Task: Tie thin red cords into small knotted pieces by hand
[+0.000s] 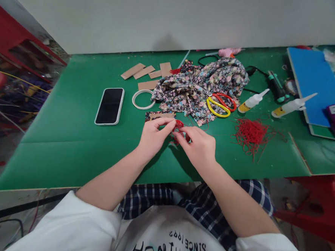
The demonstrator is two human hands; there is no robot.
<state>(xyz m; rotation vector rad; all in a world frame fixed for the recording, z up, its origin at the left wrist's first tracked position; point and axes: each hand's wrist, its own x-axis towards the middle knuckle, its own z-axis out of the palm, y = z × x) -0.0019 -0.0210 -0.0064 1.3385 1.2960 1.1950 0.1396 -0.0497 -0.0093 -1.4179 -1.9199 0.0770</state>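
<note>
My left hand [157, 134] pinches a small bundle of red thread [179, 124] between thumb and fingers, over the table's front middle. Close by on its right, my right hand [198, 142] has its fingertips closed on the lower part of the same red strands. Fingers partly cover the bundle, so its full shape is hidden. Just beyond my left hand lies a cardboard piece with floral fabric [160, 116]. Behind both hands is a crumpled floral cloth [198, 85], with scissors [220, 105] with one yellow and one red handle resting on it. A loose pile of red thread [251, 135] lies to the right.
On the green table [69, 150], a phone [110, 106] and a tape roll [143, 99] lie left. Cardboard pieces [133, 70] are behind them. Two glue bottles [252, 101], a utility knife [277, 87] and a blue board [314, 83] occupy the right. A pink glue gun [229, 52] lies at the back.
</note>
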